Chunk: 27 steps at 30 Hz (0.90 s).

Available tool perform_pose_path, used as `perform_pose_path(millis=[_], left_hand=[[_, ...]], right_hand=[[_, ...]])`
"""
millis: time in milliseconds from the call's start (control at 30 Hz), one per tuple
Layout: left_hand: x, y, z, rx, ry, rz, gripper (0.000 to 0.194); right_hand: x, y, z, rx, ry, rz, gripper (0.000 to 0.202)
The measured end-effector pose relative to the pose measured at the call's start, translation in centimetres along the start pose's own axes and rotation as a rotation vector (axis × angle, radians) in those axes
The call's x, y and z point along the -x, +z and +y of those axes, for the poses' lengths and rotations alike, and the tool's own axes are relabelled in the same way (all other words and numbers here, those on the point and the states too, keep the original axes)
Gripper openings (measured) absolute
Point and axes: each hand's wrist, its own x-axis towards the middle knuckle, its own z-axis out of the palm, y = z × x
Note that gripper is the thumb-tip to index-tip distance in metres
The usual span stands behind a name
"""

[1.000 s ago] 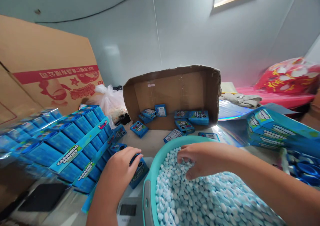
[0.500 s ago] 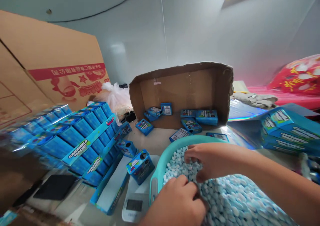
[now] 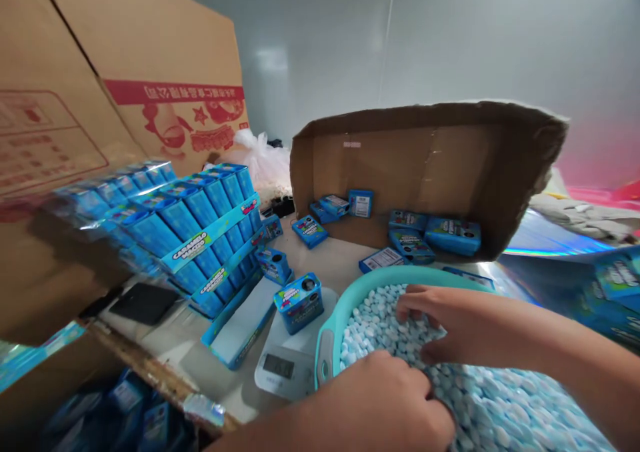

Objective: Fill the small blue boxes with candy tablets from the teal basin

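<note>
A turquoise basin (image 3: 361,283) full of pale blue and white candies (image 3: 520,399) is in front of me. My right hand (image 3: 431,315) is over the candies at the far side, its curved fingers touching them and its thumb apart. Nearer to me, my left hand (image 3: 387,399) is curled in at the near left of the basin. Its fingertips are hidden beneath it, so what they hold does not show. Left of the basin, a blue printed candy tin (image 3: 300,305) stands on a white digital scale (image 3: 287,370); neither hand touches it.
Stacked blue tins in display trays (image 3: 200,235) stand at the left, beside a flat open tray (image 3: 239,332). A cardboard box (image 3: 380,165) on its side holds several tins. Large cartons (image 3: 175,45) rise behind, and a table edge (image 3: 150,365) runs at lower left.
The view has swung left and down, so the scene sits further right and tins below the table edge show. Both hands stay at the candies in much the same pose.
</note>
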Motion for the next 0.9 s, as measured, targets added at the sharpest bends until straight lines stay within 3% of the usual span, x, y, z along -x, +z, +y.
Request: perform_pose_path(millis=[300, 733, 900], left_hand=[[0.4, -0.8, 0.5, -0.055, 0.071, 0.136, 0.018], [0.8, -2.0, -0.1, -0.036, 0.042, 0.074, 0.014], [1.3, -3.0, -0.6, 0.122, -0.088, 0.112, 0.016]], right_hand=[[-0.1, 0.3, 0.5, 0.004, -0.033, -0.018, 0.034], [0.2, 0.0, 0.0, 0.038, -0.009, -0.033, 0.025], [0.3, -0.2, -0.2, 0.034, -0.033, -0.006, 0.022]])
